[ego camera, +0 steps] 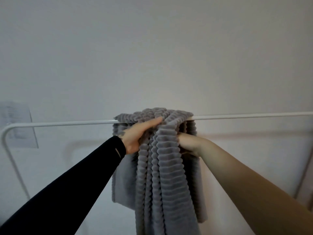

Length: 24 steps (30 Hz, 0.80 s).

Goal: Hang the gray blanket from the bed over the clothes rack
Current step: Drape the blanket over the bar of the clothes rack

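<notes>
The gray ribbed blanket (162, 167) lies bunched over the top bar of the white clothes rack (67, 123) and hangs down in folds on both sides. My left hand (137, 135), in a black sleeve, grips the blanket just below the bar on its left side. My right hand (190, 144), bare-armed, reaches into the folds on the right; its fingers are hidden in the fabric.
A plain white wall stands close behind the rack. The rack's bar bends down at the left corner (6, 133) and a leg runs down at the right (303, 177). A pale panel (18, 122) is fixed to the wall at the left.
</notes>
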Tool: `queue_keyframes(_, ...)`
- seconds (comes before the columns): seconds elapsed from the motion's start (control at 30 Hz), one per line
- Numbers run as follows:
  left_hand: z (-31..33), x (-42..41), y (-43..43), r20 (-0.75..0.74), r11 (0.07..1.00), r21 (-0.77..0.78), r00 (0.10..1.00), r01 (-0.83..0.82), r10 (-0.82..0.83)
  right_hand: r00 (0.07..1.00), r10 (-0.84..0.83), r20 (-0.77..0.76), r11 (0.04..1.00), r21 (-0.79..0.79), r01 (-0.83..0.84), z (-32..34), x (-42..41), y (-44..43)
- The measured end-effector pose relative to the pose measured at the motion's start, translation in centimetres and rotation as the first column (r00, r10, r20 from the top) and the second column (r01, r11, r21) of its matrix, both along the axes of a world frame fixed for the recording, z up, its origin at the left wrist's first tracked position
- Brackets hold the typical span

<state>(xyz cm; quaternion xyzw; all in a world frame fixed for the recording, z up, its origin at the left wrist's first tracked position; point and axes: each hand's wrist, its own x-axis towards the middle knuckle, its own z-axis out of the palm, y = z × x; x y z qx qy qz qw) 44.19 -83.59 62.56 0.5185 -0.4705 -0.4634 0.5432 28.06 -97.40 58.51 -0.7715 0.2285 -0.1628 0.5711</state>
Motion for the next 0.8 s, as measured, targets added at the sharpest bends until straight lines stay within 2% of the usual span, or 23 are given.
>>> queue_keyframes(0.1, 0.6, -0.2, -0.7, 0.005, 0.999, -0.018, 0.999, -0.031, 0.031, 0.989, -0.002, 0.147, 0.997, 0.071, -0.009, 1.2, 0.2, 0.2)
queue_keyframes(0.2, 1.3, -0.5, -1.2, -0.138, 0.996, -0.086, 0.990, -0.022, 0.010, 0.952, -0.067, 0.299, 0.950, 0.311, -0.031, 1.7, 0.0, -0.3)
queue_keyframes(0.27, 1.7, -0.7, -1.7, -0.194, 0.993, -0.107, 0.981, -0.052, 0.030, 0.932, -0.048, 0.360, 0.920, 0.379, -0.100, 2.1, 0.0, -0.5)
queue_keyframes(0.43, 2.9, 0.2, -1.7, -0.123, 0.974, -0.131, 0.977, -0.187, 0.171, 0.959, -0.070, 0.275, 0.933, 0.358, -0.034, 4.1, -1.4, -0.8)
queue_keyframes(0.6, 5.2, 3.4, -0.7, -0.188, 0.936, -0.121, 0.933, -0.331, 0.306, 0.976, -0.139, 0.167, 0.974, 0.201, 0.104, 5.8, -3.5, -2.4)
queue_keyframes(0.67, 6.1, 4.9, -0.4, -0.158, 0.901, -0.096, 0.900, -0.423, 0.406, 0.920, -0.293, 0.258, 0.950, 0.183, 0.252, 7.4, -4.1, -3.6)
queue_keyframes(0.73, 7.2, 6.7, -0.2, -0.113, 0.860, -0.058, 0.859, -0.508, 0.500, 0.788, -0.468, 0.400, 0.883, 0.241, 0.402, 9.6, -5.2, -5.4)
queue_keyframes(0.8, 8.3, 8.4, 0.3, -0.063, 0.814, -0.060, 0.816, -0.578, 0.574, 0.688, -0.551, 0.472, 0.826, 0.190, 0.531, 11.5, -6.7, -7.3)
